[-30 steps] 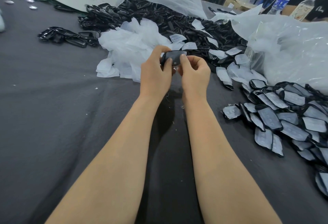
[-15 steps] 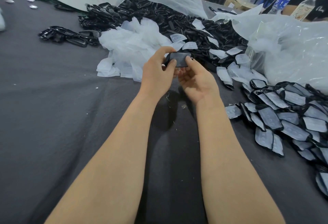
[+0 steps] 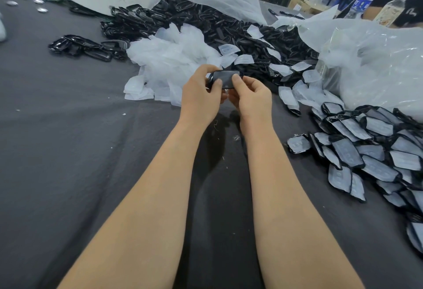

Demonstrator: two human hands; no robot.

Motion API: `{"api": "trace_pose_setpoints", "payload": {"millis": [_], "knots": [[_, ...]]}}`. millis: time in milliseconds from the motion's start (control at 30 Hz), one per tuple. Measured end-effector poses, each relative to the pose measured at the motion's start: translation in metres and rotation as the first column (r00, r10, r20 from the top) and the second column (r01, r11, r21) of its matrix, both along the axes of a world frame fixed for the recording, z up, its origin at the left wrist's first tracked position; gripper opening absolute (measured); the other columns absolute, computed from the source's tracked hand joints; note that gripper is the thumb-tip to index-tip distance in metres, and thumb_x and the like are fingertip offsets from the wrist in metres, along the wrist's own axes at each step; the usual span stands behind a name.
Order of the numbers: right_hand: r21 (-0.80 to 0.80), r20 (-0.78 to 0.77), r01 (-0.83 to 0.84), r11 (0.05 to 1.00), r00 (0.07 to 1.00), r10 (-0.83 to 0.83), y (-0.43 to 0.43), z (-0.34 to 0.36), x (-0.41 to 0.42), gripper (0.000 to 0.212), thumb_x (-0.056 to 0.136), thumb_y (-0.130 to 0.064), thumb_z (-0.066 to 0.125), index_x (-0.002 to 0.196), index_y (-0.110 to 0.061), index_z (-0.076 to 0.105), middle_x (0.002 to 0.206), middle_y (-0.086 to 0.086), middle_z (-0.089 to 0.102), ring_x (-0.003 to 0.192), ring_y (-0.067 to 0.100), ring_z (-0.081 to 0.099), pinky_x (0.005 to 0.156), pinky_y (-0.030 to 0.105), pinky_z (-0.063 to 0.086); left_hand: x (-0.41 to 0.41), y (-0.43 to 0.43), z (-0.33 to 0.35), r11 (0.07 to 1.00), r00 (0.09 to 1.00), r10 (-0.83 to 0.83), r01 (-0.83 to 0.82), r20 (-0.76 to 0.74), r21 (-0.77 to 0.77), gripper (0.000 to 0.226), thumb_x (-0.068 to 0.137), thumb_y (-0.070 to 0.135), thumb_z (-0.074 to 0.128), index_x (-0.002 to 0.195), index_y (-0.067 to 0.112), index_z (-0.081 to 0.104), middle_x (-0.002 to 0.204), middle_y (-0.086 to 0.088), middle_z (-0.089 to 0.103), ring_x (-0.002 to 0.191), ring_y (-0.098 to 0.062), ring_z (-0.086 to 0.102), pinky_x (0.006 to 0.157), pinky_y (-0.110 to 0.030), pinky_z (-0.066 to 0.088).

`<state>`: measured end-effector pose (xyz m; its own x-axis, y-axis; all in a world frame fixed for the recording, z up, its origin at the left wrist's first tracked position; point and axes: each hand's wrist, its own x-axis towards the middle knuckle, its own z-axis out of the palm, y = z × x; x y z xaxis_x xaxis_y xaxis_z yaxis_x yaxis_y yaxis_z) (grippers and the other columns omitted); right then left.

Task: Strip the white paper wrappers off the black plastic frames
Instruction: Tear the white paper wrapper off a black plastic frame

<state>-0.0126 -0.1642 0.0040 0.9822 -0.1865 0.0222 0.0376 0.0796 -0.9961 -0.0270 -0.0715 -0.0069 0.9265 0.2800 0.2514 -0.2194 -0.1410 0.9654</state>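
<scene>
Black plastic, light and stiff by my judgement, the frame [image 3: 211,77] is hanging above the grey cloth [image 3: 68,140] as my left hand [image 3: 201,96] is pinching its left end and my right hand [image 3: 251,99] is pinching the right, where the thin, likely tearable wrapper [image 3: 226,79] is best taken by an edge.

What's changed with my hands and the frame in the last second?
The right hand, palm-up and open midway, has closed back onto the frame, thumb on its face. The left hand kept its grip on the frame's left end. The wrapper pile stayed put.
</scene>
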Motion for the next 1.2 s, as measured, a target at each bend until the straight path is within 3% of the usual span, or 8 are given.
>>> {"api": "trace_pose_setpoints", "payload": {"millis": [167,233,500,633,800,933,1033,1200], "knots": [[-0.049,0.013,0.002,0.999,1.000,-0.001,0.0001,0.0010,-0.0004,0.017,0.093,-0.009,0.059,0.104,0.004,0.060,0.089,0.012,0.060,0.076,0.015,0.057,0.068,0.022,0.052,-0.0017,-0.0004,0.0009,1.000,1.000,0.000,0.000,-0.001,-0.019,0.015,0.095,0.007,0.051,0.104,0.020,0.050,0.083,-0.003,0.065,0.054,0.002,0.062,0.059,-0.012,0.051],[0.012,-0.012,-0.015,1.000,1.000,0.015,0.0002,0.0022,-0.0012,0.004,0.092,-0.007,0.059,0.094,-0.004,0.058,0.085,0.009,0.058,0.073,0.014,0.055,0.065,0.021,0.051,-0.0023,-0.0003,0.0015,1.000,1.000,0.000,0.000,-0.001,-0.018,0.015,0.095,0.007,0.051,0.103,0.020,0.050,0.081,-0.001,0.064,0.053,0.004,0.061,0.058,-0.011,0.051],[0.200,-0.078,-0.060,0.978,0.994,0.077,-0.0030,0.0039,-0.0010,0.014,0.092,-0.006,0.060,0.083,-0.014,0.053,0.078,0.004,0.056,0.063,0.010,0.051,0.058,0.018,0.048,-0.0035,0.0007,0.0035,0.999,1.000,-0.016,0.016,-0.007,-0.032,0.018,0.095,0.006,0.051,0.102,0.023,0.051,0.087,-0.006,0.066,0.054,0.001,0.062,0.062,-0.016,0.054],[0.136,-0.068,-0.071,0.988,0.994,0.081,-0.0010,0.0035,-0.0011,0.001,0.092,-0.010,0.060,0.091,-0.010,0.060,0.079,0.005,0.060,0.065,0.010,0.055,0.061,0.019,0.049,-0.0034,0.0011,0.0033,0.998,1.000,-0.011,0.010,-0.016,-0.057,0.018,0.095,0.006,0.051,0.100,0.024,0.049,0.085,-0.006,0.065,0.054,0.000,0.062,0.065,-0.020,0.056],[0.014,-0.018,-0.067,0.998,0.998,0.067,-0.0003,0.0015,-0.0011,0.011,0.093,-0.009,0.059,0.101,-0.002,0.062,0.082,0.006,0.062,0.068,0.010,0.056,0.064,0.019,0.051,-0.0036,0.0008,0.0032,0.997,1.000,-0.005,0.003,-0.030,-0.079,0.016,0.094,0.007,0.051,0.100,0.021,0.050,0.083,-0.006,0.066,0.053,0.000,0.061,0.062,-0.018,0.056],[0.001,0.008,-0.078,0.997,0.997,0.078,-0.0010,0.0030,-0.0023,0.003,0.092,-0.007,0.059,0.089,-0.007,0.059,0.078,0.005,0.060,0.067,0.010,0.055,0.066,0.021,0.050,-0.0047,0.0015,0.0047,0.995,1.000,-0.011,0.008,-0.025,-0.096,0.015,0.092,0.009,0.055,0.102,0.019,0.050,0.078,-0.005,0.065,0.052,-0.003,0.060,0.059,-0.019,0.055],[0.024,0.005,-0.097,0.995,0.995,0.097,-0.0023,0.0036,-0.0025,0.013,0.091,-0.007,0.060,0.080,-0.012,0.057,0.074,0.003,0.060,0.065,0.010,0.054,0.065,0.022,0.048,-0.0052,0.0020,0.0044,0.996,1.000,-0.013,0.012,-0.017,-0.090,0.013,0.092,0.015,0.058,0.100,0.020,0.049,0.075,-0.003,0.064,0.051,-0.003,0.058,0.058,-0.020,0.054],[0.066,-0.024,-0.119,0.991,0.992,0.121,-0.0025,0.0033,-0.0035,0.007,0.092,-0.010,0.060,0.085,-0.011,0.060,0.077,0.004,0.061,0.063,0.009,0.054,0.062,0.021,0.049,-0.0029,0.0029,0.0028,0.999,1.000,-0.011,0.010,-0.022,-0.052,0.013,0.094,0.014,0.057,0.094,0.023,0.047,0.074,-0.002,0.062,0.047,0.001,0.056,0.055,-0.018,0.051]]}}
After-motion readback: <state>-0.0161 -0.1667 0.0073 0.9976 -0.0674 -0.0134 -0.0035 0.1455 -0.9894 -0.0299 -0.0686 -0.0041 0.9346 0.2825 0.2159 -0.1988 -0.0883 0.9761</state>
